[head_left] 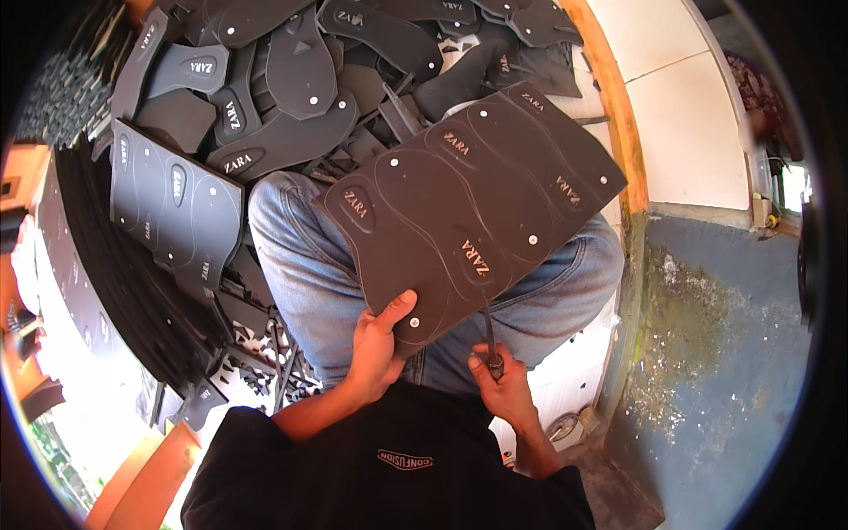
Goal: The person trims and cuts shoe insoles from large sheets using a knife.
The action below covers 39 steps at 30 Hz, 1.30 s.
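A dark grey foam sheet (397, 199) marked with wavy insole outlines, printed lettering and small round white dots lies tilted across my knees. My left hand (378, 344) grips its near left corner, thumb on top and the other fingers underneath. My right hand (505, 382) is closed round the dark handle of a narrow-bladed knife (490, 329). The blade points away from me, and its tip meets the sheet's near edge close to a lettered oval. Whether the tip has gone into the foam, I cannot tell.
Beyond my knees lies a heap of cut insole pieces (300, 71). Another marked sheet (208, 199) leans at my left, beside a curved stack of dark sheets (132, 274). Foam scraps (256, 367) litter the floor. An orange-brown edge strip (623, 132) and grey floor (715, 344) are at right.
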Available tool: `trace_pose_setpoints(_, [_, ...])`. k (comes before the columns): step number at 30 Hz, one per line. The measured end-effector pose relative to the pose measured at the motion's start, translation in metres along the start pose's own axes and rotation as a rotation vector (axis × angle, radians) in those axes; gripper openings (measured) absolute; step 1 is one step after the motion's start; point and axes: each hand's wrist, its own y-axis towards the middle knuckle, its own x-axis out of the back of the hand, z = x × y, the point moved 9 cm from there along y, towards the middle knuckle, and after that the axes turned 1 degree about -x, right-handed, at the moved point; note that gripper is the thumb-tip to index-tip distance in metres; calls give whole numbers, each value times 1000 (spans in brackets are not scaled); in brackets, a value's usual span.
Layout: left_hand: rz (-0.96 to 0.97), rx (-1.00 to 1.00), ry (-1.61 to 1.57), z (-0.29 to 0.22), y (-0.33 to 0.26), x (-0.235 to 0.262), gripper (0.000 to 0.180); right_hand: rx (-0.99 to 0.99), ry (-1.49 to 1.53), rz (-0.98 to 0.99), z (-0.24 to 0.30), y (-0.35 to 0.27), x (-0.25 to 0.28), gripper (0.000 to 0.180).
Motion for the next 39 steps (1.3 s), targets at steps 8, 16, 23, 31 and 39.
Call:
trace_pose_setpoints(8, [-44, -10, 34, -4, -15, 1, 25, -61, -65, 18, -12, -24, -12, 15])
trace_pose_setpoints(16, [-50, -7, 38, -3, -12, 2, 28, -75, -96, -32, -14, -19, -17, 15])
trace_pose_setpoints(23, [-16, 14, 95, -1, -5, 9, 30, -28, -153, -118, -12, -7, -27, 13])
trace_pose_setpoints(31, [7, 22, 100, -6, -1, 12, 26, -23, -160, -110, 0, 11, -32, 8])
trace_pose_setpoints(39, [44, 17, 117, -9, -1, 12, 28, -5, -187, -110, 10, 35, -39, 6])
